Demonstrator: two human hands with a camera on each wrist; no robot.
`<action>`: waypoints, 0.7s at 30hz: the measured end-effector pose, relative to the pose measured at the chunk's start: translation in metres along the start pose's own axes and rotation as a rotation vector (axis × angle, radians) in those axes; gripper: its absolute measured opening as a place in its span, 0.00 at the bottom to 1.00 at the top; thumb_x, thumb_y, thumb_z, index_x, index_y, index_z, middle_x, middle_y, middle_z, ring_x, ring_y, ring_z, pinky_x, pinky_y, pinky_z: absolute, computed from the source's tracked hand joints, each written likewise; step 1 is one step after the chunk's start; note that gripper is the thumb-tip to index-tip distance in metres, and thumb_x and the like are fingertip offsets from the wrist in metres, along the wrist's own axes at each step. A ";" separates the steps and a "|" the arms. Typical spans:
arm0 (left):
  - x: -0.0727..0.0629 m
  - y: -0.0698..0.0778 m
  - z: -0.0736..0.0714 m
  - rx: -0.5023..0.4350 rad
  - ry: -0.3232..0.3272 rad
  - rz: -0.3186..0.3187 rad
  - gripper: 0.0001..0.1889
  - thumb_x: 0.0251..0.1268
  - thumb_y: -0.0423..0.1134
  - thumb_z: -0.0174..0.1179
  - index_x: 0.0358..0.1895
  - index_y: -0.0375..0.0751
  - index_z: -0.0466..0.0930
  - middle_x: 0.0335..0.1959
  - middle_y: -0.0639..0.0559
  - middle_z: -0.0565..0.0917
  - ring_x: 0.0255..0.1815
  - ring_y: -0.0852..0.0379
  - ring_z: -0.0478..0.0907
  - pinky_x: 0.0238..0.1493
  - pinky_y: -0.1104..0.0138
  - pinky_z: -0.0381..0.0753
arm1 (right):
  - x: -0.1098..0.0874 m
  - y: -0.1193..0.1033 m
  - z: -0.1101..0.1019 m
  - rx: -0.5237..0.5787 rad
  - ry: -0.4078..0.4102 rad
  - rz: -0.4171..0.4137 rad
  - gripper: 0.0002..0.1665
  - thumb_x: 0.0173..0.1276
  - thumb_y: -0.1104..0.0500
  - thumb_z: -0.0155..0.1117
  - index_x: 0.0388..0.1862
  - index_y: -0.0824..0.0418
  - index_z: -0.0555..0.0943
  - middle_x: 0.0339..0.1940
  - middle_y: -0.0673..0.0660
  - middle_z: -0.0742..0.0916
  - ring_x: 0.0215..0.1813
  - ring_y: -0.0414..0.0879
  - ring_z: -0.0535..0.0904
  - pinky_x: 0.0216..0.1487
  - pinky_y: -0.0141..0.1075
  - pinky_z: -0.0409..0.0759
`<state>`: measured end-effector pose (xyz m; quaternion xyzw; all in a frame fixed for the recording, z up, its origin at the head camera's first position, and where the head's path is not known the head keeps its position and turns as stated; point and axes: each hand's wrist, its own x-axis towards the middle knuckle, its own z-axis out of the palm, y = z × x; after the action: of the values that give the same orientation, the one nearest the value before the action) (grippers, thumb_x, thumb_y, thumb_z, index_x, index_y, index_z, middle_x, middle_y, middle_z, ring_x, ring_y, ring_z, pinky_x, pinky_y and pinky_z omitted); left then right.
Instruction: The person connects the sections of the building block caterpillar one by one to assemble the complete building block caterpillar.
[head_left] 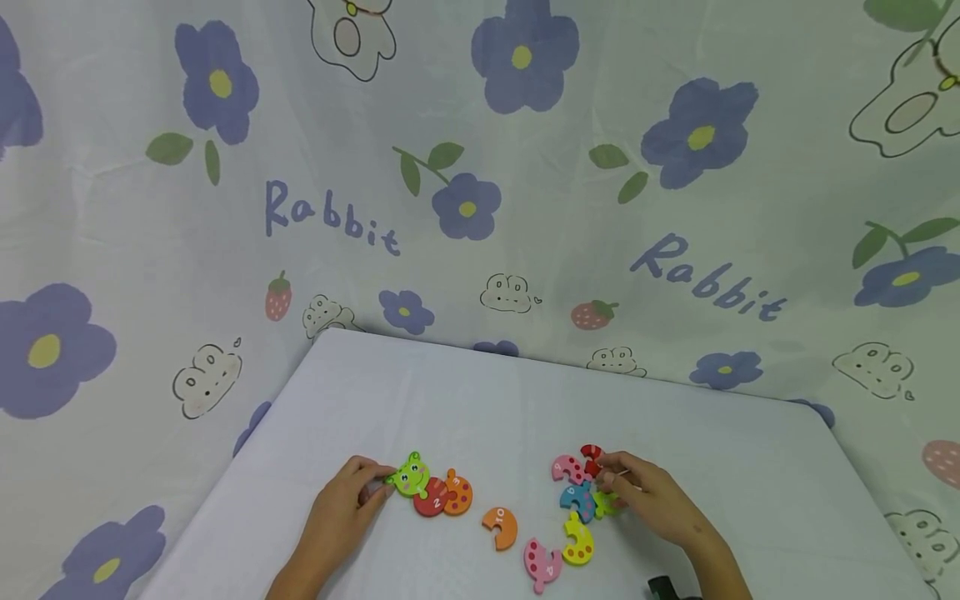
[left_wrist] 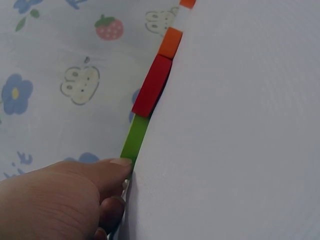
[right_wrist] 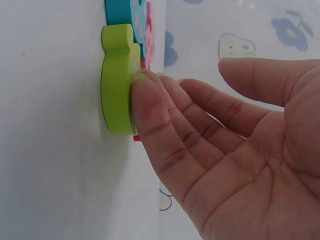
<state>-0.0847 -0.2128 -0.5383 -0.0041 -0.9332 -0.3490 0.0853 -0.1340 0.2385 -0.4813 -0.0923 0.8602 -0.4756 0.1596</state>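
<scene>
Left hand: we are finding the left hand at nine o'clock of the orange 10 piece; thumb and forefinger are pinching the left edge of the green head piece.
Green head piece: it is lying flat at ten o'clock of the orange 10 piece, its lower right side touching the red 2 piece.
Orange 3 piece: the orange 3 piece is joining the red 2 piece at three o'clock.
Right hand: we are seeing the right hand held open, thumb standing well apart from nearly straight fingers; it is reaching over the upper red piece and the right green piece. Whether it is touching either, we are unable to tell.
Right cluster: the upper pink piece and blue piece are lying close to these, toward two o'clock of the orange 10 piece.
Lower pair: the yellow piece is sitting at three o'clock, the lower pink piece at four.
Surface: a white table is supporting everything; a printed curtain is hanging at twelve o'clock.
</scene>
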 end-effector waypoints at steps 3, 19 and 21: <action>0.000 0.000 0.000 0.003 0.001 -0.002 0.12 0.65 0.35 0.74 0.51 0.50 0.90 0.44 0.60 0.79 0.29 0.68 0.68 0.29 0.71 0.72 | 0.001 0.001 0.000 -0.009 0.001 -0.002 0.22 0.81 0.55 0.61 0.65 0.67 0.78 0.51 0.58 0.86 0.51 0.52 0.84 0.45 0.39 0.87; -0.001 0.003 -0.002 -0.014 -0.016 -0.004 0.13 0.66 0.35 0.74 0.52 0.50 0.90 0.45 0.59 0.80 0.29 0.67 0.69 0.30 0.71 0.72 | 0.006 0.001 0.009 -0.060 0.021 -0.015 0.19 0.81 0.53 0.62 0.64 0.61 0.80 0.58 0.55 0.86 0.58 0.52 0.82 0.50 0.35 0.85; -0.001 0.003 -0.002 -0.015 -0.014 -0.004 0.13 0.66 0.35 0.74 0.51 0.50 0.90 0.44 0.60 0.80 0.29 0.67 0.69 0.30 0.71 0.72 | 0.006 0.001 0.010 -0.062 0.023 -0.016 0.19 0.81 0.53 0.62 0.64 0.61 0.80 0.57 0.55 0.86 0.58 0.52 0.82 0.51 0.36 0.85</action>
<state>-0.0835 -0.2121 -0.5350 -0.0056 -0.9311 -0.3562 0.0780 -0.1362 0.2295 -0.4881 -0.0987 0.8755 -0.4510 0.1428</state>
